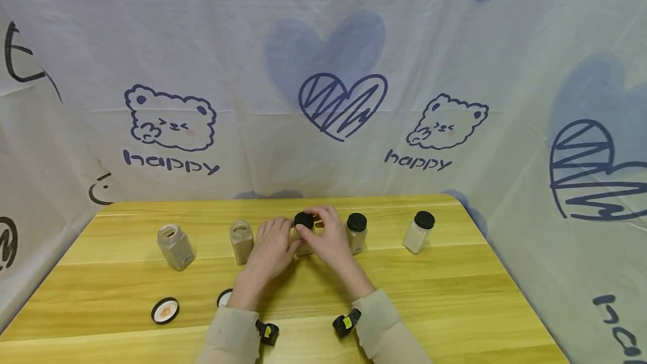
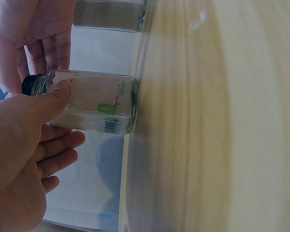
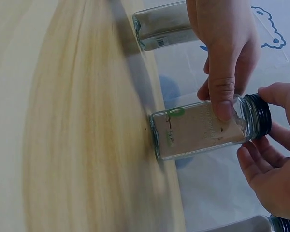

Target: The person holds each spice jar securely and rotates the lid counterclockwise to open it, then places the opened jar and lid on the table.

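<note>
A square glass spice jar (image 3: 198,128) of beige powder stands upright on the table, a black lid (image 1: 304,220) on its mouth. My left hand (image 1: 273,245) holds the jar body; in the left wrist view its thumb (image 2: 55,100) lies across the glass, with the other fingers round behind. From the other side, my right hand (image 1: 331,239) pinches the lid's rim between thumb and fingers, as the right wrist view shows. Nearest my left hand is a lidless jar (image 1: 242,243), while a capped jar (image 1: 356,233) stands just beyond my right hand.
Another lidless jar (image 1: 176,248) stands at the far left, and a capped white jar (image 1: 419,233) at the right. Two removed lids lie inside-up in front: a stained one (image 1: 165,310) and another (image 1: 224,297) partly behind my left forearm. Printed cloth (image 1: 323,167) hangs behind the wooden table (image 1: 445,308).
</note>
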Motion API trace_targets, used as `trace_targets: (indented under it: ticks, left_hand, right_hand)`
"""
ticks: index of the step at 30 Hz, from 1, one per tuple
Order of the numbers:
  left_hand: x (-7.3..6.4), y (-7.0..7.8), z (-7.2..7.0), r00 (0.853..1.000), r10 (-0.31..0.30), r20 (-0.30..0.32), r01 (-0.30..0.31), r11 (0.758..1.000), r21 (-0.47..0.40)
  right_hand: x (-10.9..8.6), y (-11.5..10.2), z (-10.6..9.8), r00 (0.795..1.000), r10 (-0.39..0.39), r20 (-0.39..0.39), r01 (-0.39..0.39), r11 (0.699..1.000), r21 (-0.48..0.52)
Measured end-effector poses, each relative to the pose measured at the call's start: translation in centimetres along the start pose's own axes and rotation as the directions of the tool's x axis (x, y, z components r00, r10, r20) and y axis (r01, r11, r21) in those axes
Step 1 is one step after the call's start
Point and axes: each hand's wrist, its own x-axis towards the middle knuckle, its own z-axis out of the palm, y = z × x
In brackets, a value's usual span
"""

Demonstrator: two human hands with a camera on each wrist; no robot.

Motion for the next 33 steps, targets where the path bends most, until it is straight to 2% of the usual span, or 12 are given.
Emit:
trace_targets:
  ticks: [8, 14, 20, 27, 33]
  left_hand:
    - [0.03, -0.06, -0.05, 1.0, 0.003, -0.003, -0.003, 1.0, -0.007]
    - [0.04, -0.07, -0.07, 1.0, -0.001, 0.002, 0.001, 1.0, -0.014]
    - [0.0, -0.05, -0.08, 1.0, -0.003, 0.005, 0.003, 1.0, -0.013]
    - [0.05, -0.03, -0.04, 1.0, -0.008, 0.014, 0.008, 1.0, -0.007]
    - [0.06, -0.01, -0.06, 1.0, -0.009, 0.017, 0.009, 1.0, -0.003]
  right_hand:
    - [0.11, 0.04, -0.12, 0.999, -0.028, 0.035, 0.028, 1.0, 0.004]
    - [0.19, 0.02, -0.14, 0.996, -0.065, 0.062, 0.068, 0.997, -0.047]
    - [0.17, -0.14, -0.17, 0.994, -0.064, 0.083, 0.069, 0.996, -0.062]
    - [-0.04, -0.08, -0.07, 0.999, -0.042, 0.031, 0.041, 0.999, 0.009]
    - [-0.06, -0.14, -0.06, 1.0, -0.017, 0.001, 0.017, 1.0, 0.002]
